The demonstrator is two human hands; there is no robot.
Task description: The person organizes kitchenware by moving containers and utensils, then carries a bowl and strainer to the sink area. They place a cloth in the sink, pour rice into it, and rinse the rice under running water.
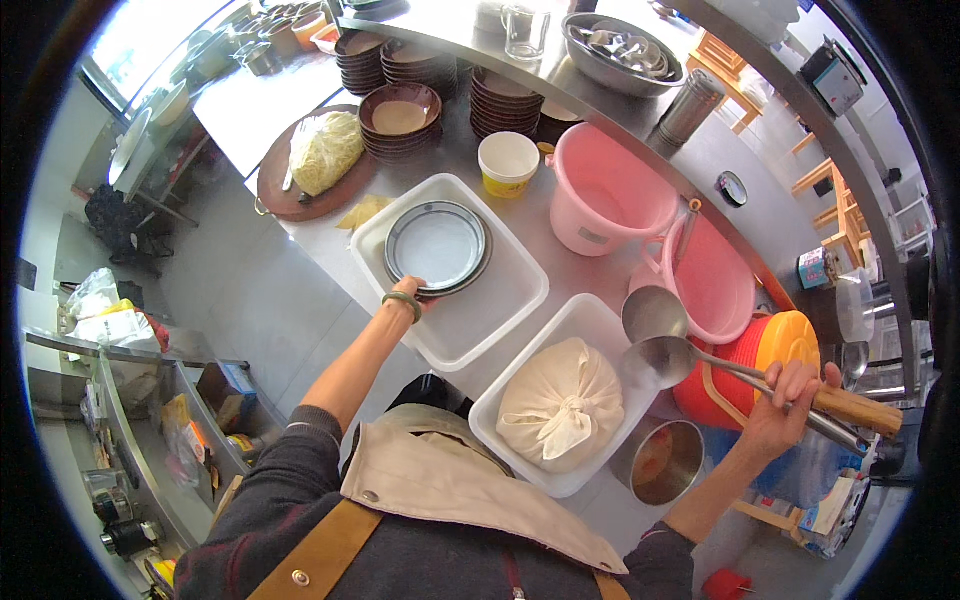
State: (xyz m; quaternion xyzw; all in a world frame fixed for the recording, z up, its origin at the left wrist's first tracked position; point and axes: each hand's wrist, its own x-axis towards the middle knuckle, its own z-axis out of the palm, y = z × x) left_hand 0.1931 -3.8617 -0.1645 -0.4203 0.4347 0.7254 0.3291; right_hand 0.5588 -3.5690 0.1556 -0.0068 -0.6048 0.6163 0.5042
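Note:
My left hand [414,295] grips the near rim of a small stack of blue-grey plates [436,245]. The plates are in or over a white plastic tray [525,300] on the steel counter. In my right hand [796,405] are two metal ladles, one with a wooden handle [855,409] and one with a metal handle. Their bowls [660,361] overlap above the right side of a second white tray [491,420]. That tray holds a knotted cream cloth bundle [562,405]. A steel pot [666,461] with reddish contents stands to its right.
Two pink plastic tubs [607,202] and a red container with a yellow lid [787,337] stand to the right. Stacked brown bowls [400,116], a white-and-yellow tub [508,161] and a round board [274,176] bearing bagged shredded vegetable lie beyond. A raised steel shelf [637,124] crosses behind.

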